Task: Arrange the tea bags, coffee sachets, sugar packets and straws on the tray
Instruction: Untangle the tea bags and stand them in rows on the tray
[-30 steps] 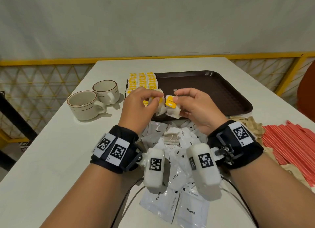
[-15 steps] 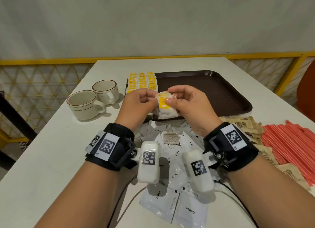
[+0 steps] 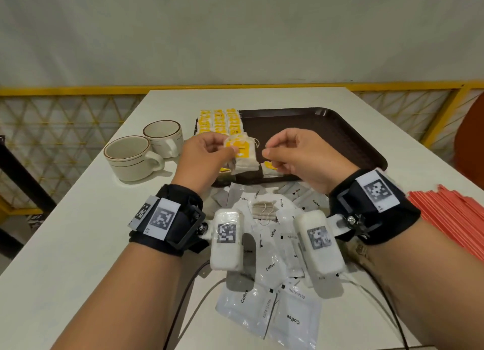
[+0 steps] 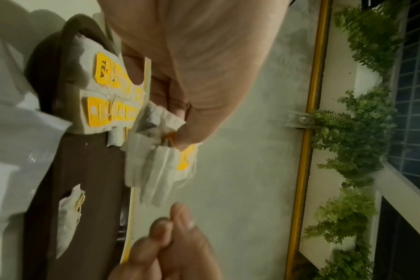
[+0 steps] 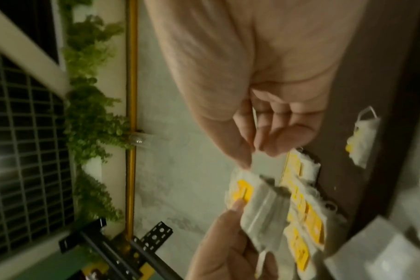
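My left hand (image 3: pixel 230 149) pinches a small bunch of white tea bags with yellow tags (image 3: pixel 245 155) above the near left corner of the brown tray (image 3: pixel 340 129). The bunch hangs from the thumb in the left wrist view (image 4: pixel 153 170). My right hand (image 3: pixel 267 154) hovers just right of it, fingertips pinched together with nothing seen between them. One loose tea bag (image 3: pixel 271 169) lies on the tray under that hand. Rows of tea bags (image 3: pixel 220 121) fill the tray's far left. Coffee sachets (image 3: pixel 275 266) lie heaped below my wrists, and red straws (image 3: pixel 450 218) lie at the right.
Two cream cups (image 3: pixel 131 155) (image 3: pixel 163 134) stand left of the tray. A tagless tea bag (image 3: pixel 264 209) rests on the sachet heap. Cables run from the wrist cameras over the white table (image 3: pixel 78 245). A yellow rail borders the far side.
Both hands held tea bags together before. Now the right hand has let go and drawn off to the right, and the left hand alone keeps the bunch, a little higher and further left.
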Action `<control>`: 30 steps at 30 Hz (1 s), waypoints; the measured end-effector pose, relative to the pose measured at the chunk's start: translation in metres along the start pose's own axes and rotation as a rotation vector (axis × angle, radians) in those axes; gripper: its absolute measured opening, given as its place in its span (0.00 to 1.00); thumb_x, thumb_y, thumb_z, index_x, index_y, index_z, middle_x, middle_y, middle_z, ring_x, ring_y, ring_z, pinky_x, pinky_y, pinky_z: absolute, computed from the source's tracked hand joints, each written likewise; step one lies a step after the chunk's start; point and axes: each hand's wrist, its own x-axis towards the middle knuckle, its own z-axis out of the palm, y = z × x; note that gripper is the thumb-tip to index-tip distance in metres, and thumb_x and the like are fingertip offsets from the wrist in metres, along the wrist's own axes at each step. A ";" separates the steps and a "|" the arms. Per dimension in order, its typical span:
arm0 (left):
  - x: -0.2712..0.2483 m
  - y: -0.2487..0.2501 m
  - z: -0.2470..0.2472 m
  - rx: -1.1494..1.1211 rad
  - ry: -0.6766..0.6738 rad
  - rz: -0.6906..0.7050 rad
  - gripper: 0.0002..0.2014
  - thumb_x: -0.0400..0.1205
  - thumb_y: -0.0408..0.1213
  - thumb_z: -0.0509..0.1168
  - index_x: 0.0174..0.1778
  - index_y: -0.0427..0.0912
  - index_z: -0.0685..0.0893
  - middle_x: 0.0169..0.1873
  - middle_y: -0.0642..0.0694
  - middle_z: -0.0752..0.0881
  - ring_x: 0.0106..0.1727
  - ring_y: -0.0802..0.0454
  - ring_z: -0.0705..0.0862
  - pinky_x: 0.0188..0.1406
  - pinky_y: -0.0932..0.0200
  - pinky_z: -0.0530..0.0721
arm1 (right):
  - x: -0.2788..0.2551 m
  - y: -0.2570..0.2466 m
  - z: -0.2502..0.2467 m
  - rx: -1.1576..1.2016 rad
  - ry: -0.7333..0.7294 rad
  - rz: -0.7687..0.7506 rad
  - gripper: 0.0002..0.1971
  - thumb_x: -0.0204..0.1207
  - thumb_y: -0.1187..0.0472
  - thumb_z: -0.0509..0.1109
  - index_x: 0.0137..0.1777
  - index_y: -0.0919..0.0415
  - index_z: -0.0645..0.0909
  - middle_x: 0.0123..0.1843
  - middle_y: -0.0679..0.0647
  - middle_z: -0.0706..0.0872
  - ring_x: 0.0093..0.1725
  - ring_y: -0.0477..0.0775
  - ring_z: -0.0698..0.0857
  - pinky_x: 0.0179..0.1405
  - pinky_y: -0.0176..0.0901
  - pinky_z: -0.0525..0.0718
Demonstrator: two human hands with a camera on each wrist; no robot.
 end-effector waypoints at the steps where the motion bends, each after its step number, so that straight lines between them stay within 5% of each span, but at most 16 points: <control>1: 0.002 -0.001 -0.002 0.006 0.022 0.001 0.07 0.77 0.25 0.70 0.39 0.42 0.84 0.25 0.53 0.86 0.27 0.64 0.83 0.33 0.77 0.79 | -0.003 -0.003 -0.003 -0.157 -0.076 0.011 0.10 0.72 0.63 0.78 0.50 0.64 0.83 0.38 0.57 0.81 0.34 0.46 0.81 0.31 0.33 0.82; 4: 0.006 -0.003 -0.005 0.024 0.057 0.006 0.08 0.76 0.29 0.72 0.37 0.46 0.83 0.30 0.52 0.87 0.33 0.64 0.84 0.35 0.80 0.78 | -0.010 -0.005 -0.001 -0.643 -0.369 0.053 0.15 0.67 0.51 0.81 0.51 0.54 0.85 0.43 0.53 0.88 0.39 0.44 0.85 0.39 0.34 0.84; 7: 0.006 -0.005 -0.004 0.025 0.065 0.007 0.05 0.76 0.29 0.72 0.40 0.42 0.83 0.36 0.46 0.87 0.38 0.58 0.85 0.37 0.80 0.79 | -0.011 0.000 0.008 -0.795 -0.474 0.034 0.13 0.70 0.52 0.79 0.52 0.52 0.84 0.44 0.50 0.90 0.40 0.47 0.87 0.42 0.40 0.84; 10: 0.006 -0.006 -0.004 0.032 0.075 0.003 0.04 0.76 0.29 0.72 0.45 0.37 0.85 0.38 0.41 0.88 0.41 0.54 0.85 0.37 0.80 0.79 | -0.008 0.001 0.009 -0.743 -0.408 0.016 0.08 0.77 0.62 0.72 0.54 0.56 0.83 0.37 0.51 0.86 0.30 0.43 0.83 0.32 0.34 0.81; 12: 0.005 -0.005 -0.005 0.044 0.089 0.004 0.05 0.76 0.29 0.72 0.47 0.35 0.85 0.40 0.39 0.88 0.41 0.54 0.84 0.35 0.81 0.78 | -0.007 -0.001 0.006 -0.765 -0.400 0.014 0.11 0.76 0.58 0.73 0.58 0.54 0.81 0.38 0.48 0.85 0.30 0.40 0.81 0.30 0.30 0.79; 15: 0.005 -0.003 -0.004 0.035 0.098 0.003 0.04 0.77 0.29 0.72 0.46 0.36 0.84 0.39 0.40 0.87 0.38 0.55 0.83 0.34 0.79 0.79 | -0.009 0.000 0.005 -0.854 -0.477 0.016 0.21 0.69 0.49 0.80 0.60 0.49 0.79 0.48 0.46 0.85 0.38 0.38 0.80 0.36 0.29 0.78; 18: 0.005 -0.003 -0.003 0.041 0.100 0.006 0.07 0.77 0.29 0.71 0.48 0.33 0.85 0.41 0.39 0.87 0.39 0.54 0.84 0.34 0.79 0.79 | -0.009 0.004 0.006 -0.840 -0.459 -0.027 0.15 0.71 0.60 0.78 0.56 0.52 0.81 0.47 0.48 0.87 0.34 0.36 0.80 0.38 0.31 0.79; 24: 0.006 -0.005 -0.004 0.056 0.127 0.006 0.09 0.76 0.29 0.72 0.51 0.32 0.85 0.45 0.36 0.89 0.41 0.54 0.85 0.35 0.79 0.80 | -0.007 -0.004 -0.001 -0.696 -0.321 -0.031 0.09 0.78 0.66 0.68 0.54 0.53 0.83 0.35 0.53 0.85 0.29 0.43 0.84 0.32 0.36 0.84; 27: 0.006 -0.006 -0.004 0.067 0.115 0.001 0.08 0.76 0.30 0.72 0.49 0.32 0.86 0.44 0.37 0.89 0.42 0.54 0.86 0.35 0.80 0.79 | -0.010 -0.014 -0.006 -0.536 -0.265 -0.021 0.10 0.80 0.67 0.63 0.46 0.57 0.87 0.38 0.53 0.89 0.33 0.46 0.85 0.30 0.37 0.80; 30: 0.006 -0.006 -0.003 0.069 0.116 -0.003 0.07 0.77 0.30 0.72 0.49 0.34 0.86 0.44 0.40 0.89 0.43 0.54 0.87 0.35 0.80 0.79 | -0.013 -0.025 -0.013 -0.416 -0.322 0.000 0.12 0.80 0.69 0.62 0.50 0.59 0.87 0.45 0.53 0.92 0.39 0.51 0.86 0.32 0.39 0.76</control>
